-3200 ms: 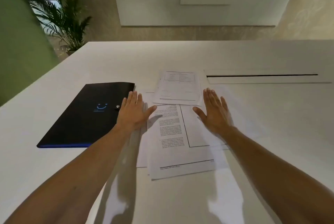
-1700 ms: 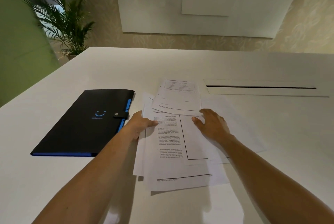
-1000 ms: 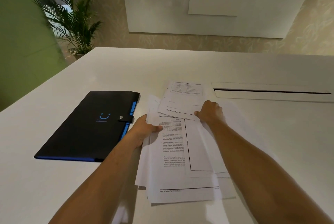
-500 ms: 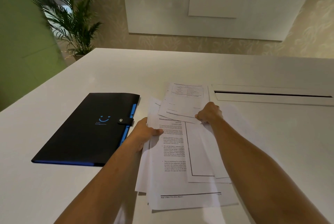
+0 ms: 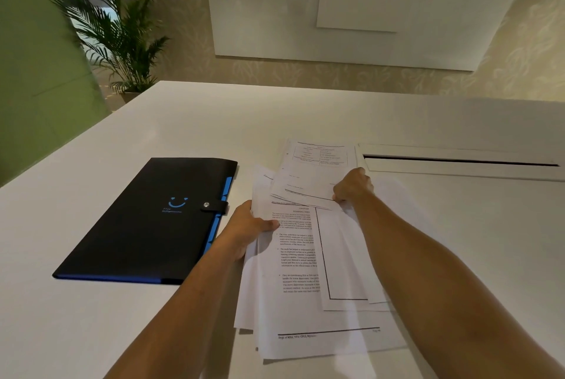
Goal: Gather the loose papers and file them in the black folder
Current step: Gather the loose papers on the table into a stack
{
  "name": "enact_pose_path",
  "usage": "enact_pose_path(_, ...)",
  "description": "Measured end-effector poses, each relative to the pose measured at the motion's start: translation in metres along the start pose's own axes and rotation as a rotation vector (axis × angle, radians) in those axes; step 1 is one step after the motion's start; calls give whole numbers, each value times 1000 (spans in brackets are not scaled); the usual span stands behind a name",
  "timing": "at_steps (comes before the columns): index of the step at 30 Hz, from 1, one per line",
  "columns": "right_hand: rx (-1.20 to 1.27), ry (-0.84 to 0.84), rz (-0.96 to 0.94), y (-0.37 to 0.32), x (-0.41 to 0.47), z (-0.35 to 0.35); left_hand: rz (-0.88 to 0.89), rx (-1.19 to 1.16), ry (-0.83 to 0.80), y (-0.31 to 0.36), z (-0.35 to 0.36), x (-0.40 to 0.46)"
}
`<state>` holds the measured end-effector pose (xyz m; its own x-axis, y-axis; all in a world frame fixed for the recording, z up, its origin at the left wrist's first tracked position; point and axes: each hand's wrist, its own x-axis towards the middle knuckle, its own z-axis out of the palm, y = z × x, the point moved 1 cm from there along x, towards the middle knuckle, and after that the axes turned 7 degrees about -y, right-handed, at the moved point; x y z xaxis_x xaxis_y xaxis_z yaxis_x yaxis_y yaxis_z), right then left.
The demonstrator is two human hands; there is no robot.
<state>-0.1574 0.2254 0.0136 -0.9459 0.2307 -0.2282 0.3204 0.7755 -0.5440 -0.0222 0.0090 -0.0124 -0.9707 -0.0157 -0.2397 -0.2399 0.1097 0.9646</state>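
Now lifting as one fanned bundle off the white table [image 5: 305,116], no longer lying flat: loose papers [image 5: 293,271], left hand [image 5: 247,227] gripping their left edge, right hand [image 5: 353,187] pinching the top sheet. Gathering nearly done; black folder [image 5: 146,219] still clasped shut just beside.

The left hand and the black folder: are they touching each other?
Cannot tell. In the head view the left hand grips the papers right beside the black folder, and its wrist overlaps the folder's blue edge, hiding any gap.
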Motion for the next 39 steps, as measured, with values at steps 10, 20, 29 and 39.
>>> enact_pose_path(10, 484, -253, 23, 3, 3, -1, -21, -31, 3, -1, -1, 0)
enact_pose_path(20, 804, -519, -123, 47, -50, -35, -165, -168, 68, -3, -9, 6)
enact_pose_path(29, 462, -634, -271, 82, -122, -19, -173, -335, 3, -4, -7, 8)
enact_pose_path(39, -20, 133, -273, 125, -76, -53, -50, -96, 31, -8, -6, 7)
